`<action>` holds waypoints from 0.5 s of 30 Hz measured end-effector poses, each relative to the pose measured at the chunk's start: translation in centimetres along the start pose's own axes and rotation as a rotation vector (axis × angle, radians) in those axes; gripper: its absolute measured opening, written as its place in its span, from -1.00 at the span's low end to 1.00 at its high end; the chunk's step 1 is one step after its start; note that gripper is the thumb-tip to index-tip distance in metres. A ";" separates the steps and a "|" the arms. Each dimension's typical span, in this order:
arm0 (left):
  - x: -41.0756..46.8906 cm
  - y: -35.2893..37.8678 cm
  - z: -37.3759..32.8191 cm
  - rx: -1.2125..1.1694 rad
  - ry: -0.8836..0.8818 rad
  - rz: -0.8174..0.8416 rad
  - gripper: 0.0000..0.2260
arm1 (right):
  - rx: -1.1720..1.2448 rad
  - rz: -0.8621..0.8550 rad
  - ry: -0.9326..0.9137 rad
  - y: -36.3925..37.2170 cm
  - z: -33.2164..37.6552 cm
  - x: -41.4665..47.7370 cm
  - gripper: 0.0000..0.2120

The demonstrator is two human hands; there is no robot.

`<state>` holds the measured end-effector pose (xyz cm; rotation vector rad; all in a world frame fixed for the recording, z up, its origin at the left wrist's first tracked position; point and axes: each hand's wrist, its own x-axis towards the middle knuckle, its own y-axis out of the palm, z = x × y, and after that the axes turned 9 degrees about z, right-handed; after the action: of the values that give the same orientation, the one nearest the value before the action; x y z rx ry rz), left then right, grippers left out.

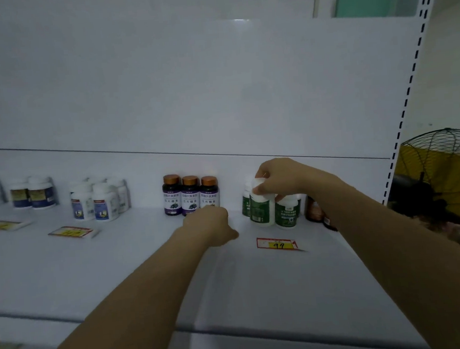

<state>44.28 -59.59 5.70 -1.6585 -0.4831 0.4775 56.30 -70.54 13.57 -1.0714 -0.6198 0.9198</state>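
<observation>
On a white shelf (pixel 120 265), my right hand (pixel 281 177) grips the white cap of a green-labelled white bottle (pixel 261 209), which stands among other green-labelled bottles (pixel 286 212). My left hand (pixel 209 225) is out over the shelf just in front of three dark bottles with copper caps and purple labels (pixel 190 195). Its fingers are curled and nothing shows in them. A red and yellow price tag reading 99 (pixel 278 244) lies flat in front of the green bottles.
White bottles with blue labels (pixel 99 202) and two more (pixel 33 194) stand further left, with price tags (pixel 73 232) (pixel 4 225) lying before them. A brown bottle (pixel 315 210) stands behind my right forearm. A slotted upright (pixel 411 77) and a fan (pixel 443 174) are at right.
</observation>
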 end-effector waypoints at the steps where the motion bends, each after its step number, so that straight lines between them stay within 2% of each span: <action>1: -0.5 -0.2 0.2 -0.008 -0.010 -0.004 -0.60 | -0.009 0.004 -0.018 0.2 0.5 0.0 -0.68; 8: -4.0 -1.0 4.7 -0.042 -0.131 -0.012 -0.65 | -0.015 0.046 -0.156 1.8 6.9 1.2 -0.69; 15: -10.9 -3.2 15.5 -0.033 -0.324 -0.039 -0.59 | -0.016 0.091 -0.383 5.7 18.9 2.7 -0.70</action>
<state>26.42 -52.66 7.27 -1.6064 -0.7629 0.7172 40.57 -58.44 15.34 -0.9494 -0.9000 1.2149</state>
